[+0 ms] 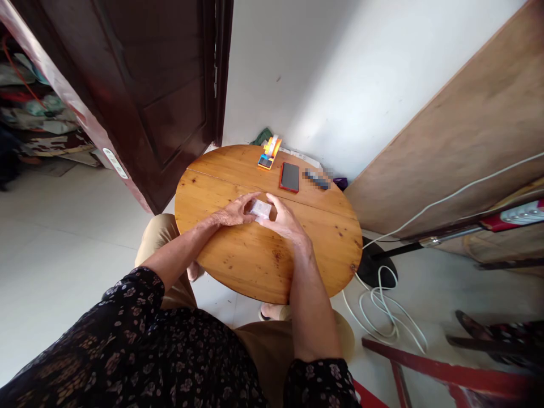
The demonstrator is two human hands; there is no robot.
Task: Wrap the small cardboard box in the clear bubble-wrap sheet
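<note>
Both my left hand [236, 212] and right hand [284, 220] pinch a small white packet [259, 209] lying mid-table [238, 255]. It looks unopened, so the work is barely begun; phone [289, 177] sits untouched beyond.

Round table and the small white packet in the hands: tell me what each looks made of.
Round table: wood, with an orange-brown glossy finish; grain, dark knots and a seam between boards show. Small white packet: probably thin plastic or paper wrap, pale and slightly translucent; too small to be sure. The left hand and right hand hold it with their fingers.
</note>
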